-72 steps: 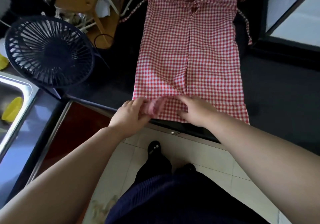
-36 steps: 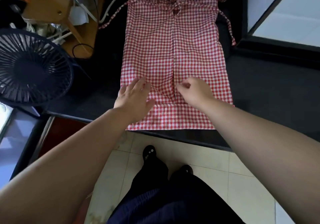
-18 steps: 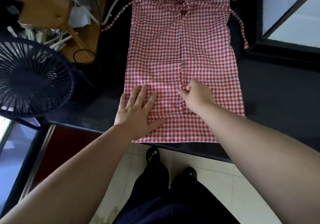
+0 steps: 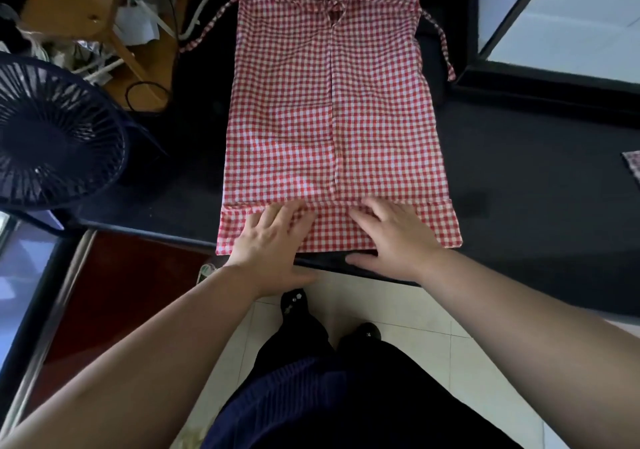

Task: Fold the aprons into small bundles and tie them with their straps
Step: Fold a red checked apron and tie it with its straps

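Now, apron location? (Obs. A)

The red-and-white gingham apron (image 4: 329,119) lies flat on the black desk (image 4: 536,188), its long side running away from the person. Its near end is at the desk's front edge. A centre crease runs down its length. (Obs. B)

Near end, condition? (A)

A narrow band (image 4: 332,230) is folded up over the body of the apron, right across its width. The band's near side is just about level with the desk's front edge. (B)

Hands? (A)

The left hand (image 4: 273,240) lies palm down on the left half of the band, fingers straight and released, tips at the band's far edge. The right hand (image 4: 398,237) does the same on the right half, with its thumb off the cloth on the bare desk edge. Neither hand grasps anything; both press flat. (B)

Straps? (A)

The left strap (image 4: 211,22) trails off the far left side across the desk. The right strap (image 4: 441,43) hangs loose along the far right side. Both are untied. (B)

Surroundings? (A)

A dark round fan (image 4: 59,136) stands to the left of the apron, well apart from it. Beyond the fan are wooden furniture and cables (image 4: 86,15). A corner of another patterned cloth (image 4: 632,168) shows at the right border. Pale floor tiles (image 4: 415,310) lie below the desk edge. (B)
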### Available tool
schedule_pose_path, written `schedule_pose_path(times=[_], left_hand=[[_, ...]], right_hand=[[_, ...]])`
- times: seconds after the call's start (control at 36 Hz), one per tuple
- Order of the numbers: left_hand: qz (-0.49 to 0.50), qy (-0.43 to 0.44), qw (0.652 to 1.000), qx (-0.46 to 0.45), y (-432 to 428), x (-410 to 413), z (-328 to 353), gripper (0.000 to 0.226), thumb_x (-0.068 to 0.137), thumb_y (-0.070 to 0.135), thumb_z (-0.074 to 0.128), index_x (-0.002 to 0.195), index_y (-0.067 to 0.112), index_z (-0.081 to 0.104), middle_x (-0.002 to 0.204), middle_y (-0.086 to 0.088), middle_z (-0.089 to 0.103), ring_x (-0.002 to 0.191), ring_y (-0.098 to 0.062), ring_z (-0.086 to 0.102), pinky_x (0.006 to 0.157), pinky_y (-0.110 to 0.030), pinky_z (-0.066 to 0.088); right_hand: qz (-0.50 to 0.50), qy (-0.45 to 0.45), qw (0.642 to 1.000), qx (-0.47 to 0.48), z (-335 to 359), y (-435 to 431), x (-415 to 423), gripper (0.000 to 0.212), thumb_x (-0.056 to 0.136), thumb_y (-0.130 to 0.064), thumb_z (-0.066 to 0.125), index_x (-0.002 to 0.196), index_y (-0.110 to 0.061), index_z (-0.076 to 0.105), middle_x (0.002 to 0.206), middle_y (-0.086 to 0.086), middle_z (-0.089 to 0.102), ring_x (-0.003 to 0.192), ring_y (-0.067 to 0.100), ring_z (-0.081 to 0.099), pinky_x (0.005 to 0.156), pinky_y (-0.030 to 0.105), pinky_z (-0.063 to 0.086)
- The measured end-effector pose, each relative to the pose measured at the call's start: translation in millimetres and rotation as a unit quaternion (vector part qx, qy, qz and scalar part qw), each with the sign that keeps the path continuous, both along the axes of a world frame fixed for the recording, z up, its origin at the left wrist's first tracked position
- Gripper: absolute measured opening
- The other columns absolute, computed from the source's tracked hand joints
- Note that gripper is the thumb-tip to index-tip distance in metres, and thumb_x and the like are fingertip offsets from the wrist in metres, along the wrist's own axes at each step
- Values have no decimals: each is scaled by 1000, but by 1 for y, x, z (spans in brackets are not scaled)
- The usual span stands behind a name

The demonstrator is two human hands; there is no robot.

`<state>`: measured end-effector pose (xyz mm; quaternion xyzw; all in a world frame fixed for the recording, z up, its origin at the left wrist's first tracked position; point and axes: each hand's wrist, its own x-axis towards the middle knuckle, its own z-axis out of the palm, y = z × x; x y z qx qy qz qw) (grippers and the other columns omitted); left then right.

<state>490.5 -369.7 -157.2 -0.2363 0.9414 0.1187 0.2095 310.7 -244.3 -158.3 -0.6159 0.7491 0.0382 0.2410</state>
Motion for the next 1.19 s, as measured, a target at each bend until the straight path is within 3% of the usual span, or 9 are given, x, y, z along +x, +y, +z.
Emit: schedule_pose_path(times=[0.14,0.25,0.39,0.53,0.61,0.78,0.89,1.03,1.19], left_hand=[[2,5,1000,-5,1,-1,9,92,76,72,54,149,29,19,157,3,11,142,-22,15,115,-43,15],[6,-6,1000,19,-4,-5,18,71,89,49,55,149,27,24,158,5,17,143,-18,19,115,-38,19],[80,-22,994,73,-25,-13,38,53,91,9,46,137,36,46,139,6,50,118,-22,52,90,-37,49],[130,-32,981,143,-53,-23,42,39,95,14,45,130,25,58,136,-4,54,120,-25,50,99,-34,42],[175,-27,965,195,-74,-28,50,26,97,23,50,118,15,64,120,-6,61,106,-21,54,83,-30,43],[317,-5,916,246,-105,-22,46,19,93,19,58,106,7,67,108,-6,62,96,-21,57,75,-28,43],[483,117,801,333,-110,1,30,10,90,11,64,98,15,69,105,-6,70,95,-20,67,86,-31,51],[500,186,827,176,-98,10,5,23,94,34,59,104,16,66,93,1,67,82,-16,61,70,-30,45],[481,126,867,13,-82,3,-5,36,100,45,41,102,10,50,82,-5,52,73,-25,47,59,-35,35]], right_hand=[[3,-7,998,-62,2,-1,1,38,101,-35,40,121,-13,62,131,4,55,118,26,52,101,40,39],[-15,-52,998,-25,20,-8,-5,31,101,-38,35,89,-18,55,90,-6,58,85,18,57,74,36,48],[10,-19,996,88,32,-14,-20,54,91,-26,52,143,-26,39,140,-4,46,122,20,49,96,37,47],[-74,-27,990,117,38,-24,-29,39,92,-10,42,128,-19,55,127,5,58,108,24,55,93,32,45],[-131,-55,980,139,43,-37,-45,33,95,-19,42,125,-15,55,127,6,56,107,24,52,91,31,41],[-210,-54,963,156,45,-45,-78,28,96,-25,41,119,-14,53,120,7,53,99,20,49,81,28,37],[-329,-144,926,119,39,-35,-96,31,95,-28,53,123,-15,57,118,5,59,100,21,57,86,30,46],[-454,-184,872,27,22,-15,-98,18,93,-34,58,90,-16,59,96,1,62,88,20,58,79,32,45],[-457,-94,884,16,6,-11,-88,28,99,-40,43,98,-13,52,95,6,58,82,21,56,70,35,44]])
